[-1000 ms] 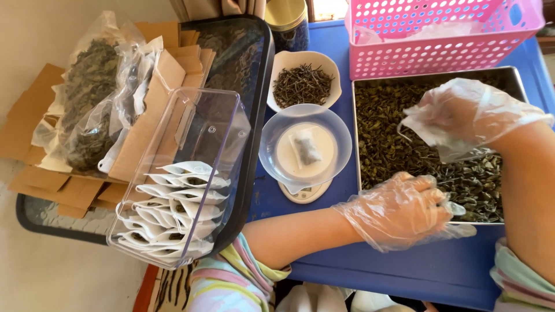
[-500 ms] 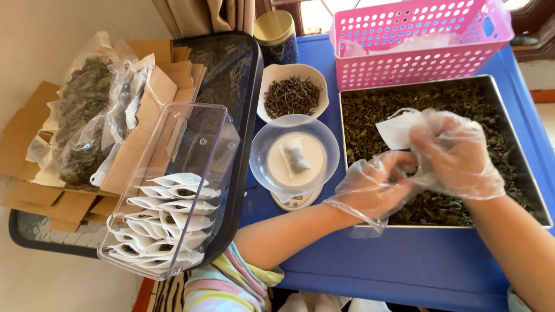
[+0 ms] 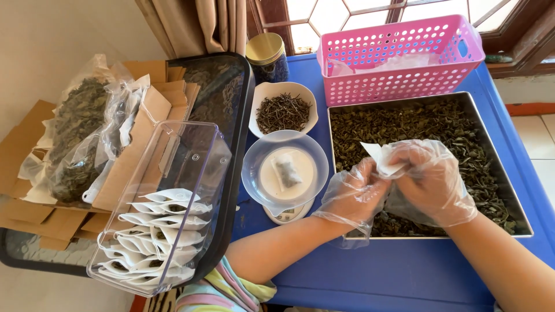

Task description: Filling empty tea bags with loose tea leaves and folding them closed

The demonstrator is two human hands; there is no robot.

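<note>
Both hands wear clear plastic gloves and meet over a square metal tray [image 3: 490, 133] of dark dried leaves. My right hand [image 3: 430, 182] and my left hand [image 3: 354, 193] together pinch a small white filter bag [image 3: 378, 158] and hold it just above the leaves. To the left, a small scale [image 3: 285, 215] carries a clear bowl [image 3: 254, 167] with one filled white bag [image 3: 287, 169] in it.
A clear plastic box [image 3: 185, 156] with several filled white bags sits at the left. A white bowl [image 3: 263, 92] of dark leaves, a gold-lidded jar [image 3: 266, 55] and a pink basket [image 3: 399, 63] stand at the back. Bags of leaves [image 3: 75, 138] lie on cardboard at the far left.
My right hand came down and left toward the tray's middle. My left hand rose from the leaves to meet it, and both now grip the white filter bag.
</note>
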